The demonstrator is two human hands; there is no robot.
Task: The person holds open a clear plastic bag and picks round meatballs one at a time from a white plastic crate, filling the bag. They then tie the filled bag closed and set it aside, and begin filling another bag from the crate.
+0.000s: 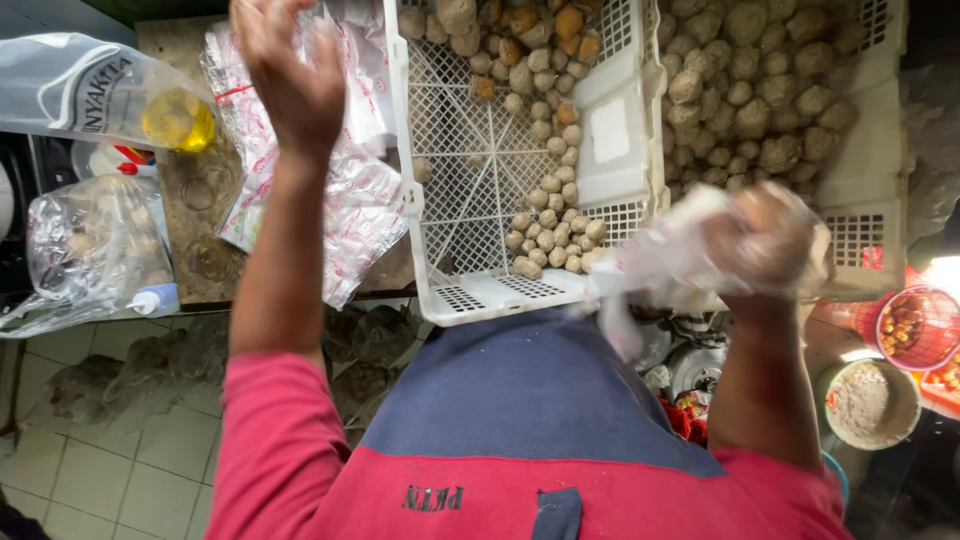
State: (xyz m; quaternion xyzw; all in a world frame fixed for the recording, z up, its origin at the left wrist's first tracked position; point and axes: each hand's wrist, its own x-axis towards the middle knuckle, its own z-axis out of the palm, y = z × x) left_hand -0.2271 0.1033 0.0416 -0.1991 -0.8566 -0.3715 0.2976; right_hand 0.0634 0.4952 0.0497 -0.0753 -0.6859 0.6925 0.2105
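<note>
My left hand [287, 72] reaches out over a heap of thin clear plastic bags [355, 205] on a stone counter, with its fingers spread and nothing in it. My right hand [768, 240] is closed around a crumpled clear plastic bag [660, 262], held at the near edge of two white plastic crates. The left crate [500, 292] has a mesh floor and is partly filled with small beige meatballs [548, 190]. The right crate [862, 245] is heaped with larger meatballs [745, 90]. What the bag holds is hidden.
A plastic pouch of yellow oil [178, 120] lies at the counter's left, with a clear bag of goods [92, 250] below it. A red basket [916, 326] and a round bowl [868, 402] stand lower right. Tiled floor [120, 470] lies lower left.
</note>
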